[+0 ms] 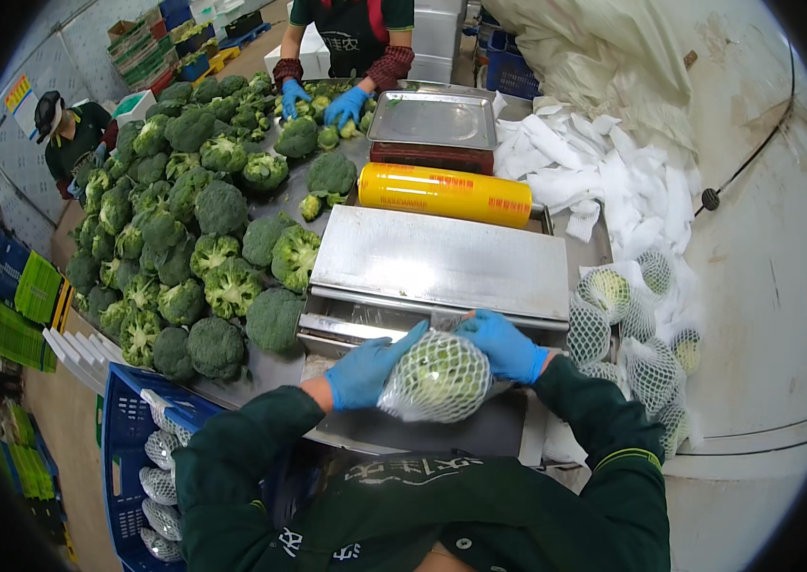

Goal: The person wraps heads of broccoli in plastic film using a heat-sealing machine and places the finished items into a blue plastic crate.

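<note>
A head of broccoli in a white foam net sleeve (pixel 442 377) is between my hands, with shiny clear film around it. My left hand (pixel 373 368), in a blue glove, holds its left side. On its upper right, my gloved right hand (pixel 505 348) grips it, and a bit of film shows by the fingers. The bundle is in front of a metal wrapping machine (pixel 439 257) with a flat steel cover. Behind that cover lies a yellow roll of cling film (pixel 445 194). My right fingertips are partly hidden.
Loose broccoli (pixel 181 229) is heaped on the steel table to the left. A blue crate (pixel 124 443) holds several wrapped heads. Netted heads (pixel 625 322) and white foam sleeves (pixel 603 171) lie right. Across the table, a co-worker's gloved hands (pixel 346 107) touch broccoli beside a weighing scale (pixel 434 121).
</note>
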A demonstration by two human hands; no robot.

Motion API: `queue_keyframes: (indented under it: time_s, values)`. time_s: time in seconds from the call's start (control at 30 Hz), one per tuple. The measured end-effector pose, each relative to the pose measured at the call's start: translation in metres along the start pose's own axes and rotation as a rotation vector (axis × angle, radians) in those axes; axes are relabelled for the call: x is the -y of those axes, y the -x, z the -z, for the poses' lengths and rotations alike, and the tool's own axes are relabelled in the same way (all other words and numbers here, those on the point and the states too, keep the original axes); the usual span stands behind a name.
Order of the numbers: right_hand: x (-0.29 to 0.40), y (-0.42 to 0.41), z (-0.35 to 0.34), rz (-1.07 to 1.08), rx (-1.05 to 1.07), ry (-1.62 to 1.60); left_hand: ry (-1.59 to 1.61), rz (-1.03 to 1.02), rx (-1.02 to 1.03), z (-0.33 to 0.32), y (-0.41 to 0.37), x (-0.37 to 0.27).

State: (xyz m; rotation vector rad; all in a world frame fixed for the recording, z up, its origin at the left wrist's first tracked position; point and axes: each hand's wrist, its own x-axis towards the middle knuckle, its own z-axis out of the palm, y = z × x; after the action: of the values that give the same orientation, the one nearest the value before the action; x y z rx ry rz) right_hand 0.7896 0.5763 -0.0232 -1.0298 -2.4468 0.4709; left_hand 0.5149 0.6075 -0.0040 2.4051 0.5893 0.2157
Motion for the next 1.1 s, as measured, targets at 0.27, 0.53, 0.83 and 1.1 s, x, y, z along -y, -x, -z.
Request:
queue_keyframes:
  time_s: [0.27,0.53,0.83,1.1]
  values:
    - [0.063,0.086,-0.056,-0.421,0.334,-0.958,0.775,0.205,0.112,-0.052,0.084,-0.036]
    - [0.022,0.088,-0.079,-0.460,0.336,-0.907,1.828,0.812,0.008,-0.091,0.090,-0.005]
    - [0.111,0.142,-0.066,-1.141,0.312,-1.650,2.260,1.019,-0.103,-0.120,0.193,-0.042]
    - [0.169,0.147,-0.064,-1.073,-0.018,-1.023,1.567,0.909,-0.404,-0.116,0.178,-0.074]
